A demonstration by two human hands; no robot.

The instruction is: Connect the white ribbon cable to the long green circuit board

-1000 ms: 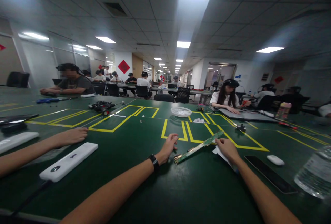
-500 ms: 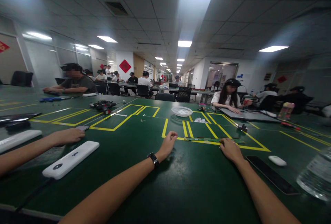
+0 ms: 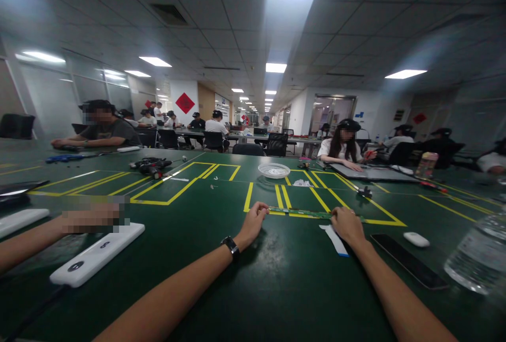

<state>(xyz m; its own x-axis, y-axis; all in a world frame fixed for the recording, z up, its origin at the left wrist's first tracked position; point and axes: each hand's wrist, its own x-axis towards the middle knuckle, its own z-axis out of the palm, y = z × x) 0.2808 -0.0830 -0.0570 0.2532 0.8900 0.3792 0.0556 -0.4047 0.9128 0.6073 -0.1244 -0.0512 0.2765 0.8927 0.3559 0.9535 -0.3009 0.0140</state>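
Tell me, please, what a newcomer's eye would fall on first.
The slim green strip probably wins, with the left hand at one end and the right hand near the other. Beyond it, a round dish stands on the table; farther back, a red diamond hangs on a white wall.

Arms outstretched, left hand and right hand apart, fingers bent

A long, slim green circuit board, flecked with paler spots, stretches nearly straight across on the near side of a clear round dish. Its left end lies almost in line with the dish; the rest extends well to the dish's right, where part slips out of sight behind fingers. From here, finer markings blur.
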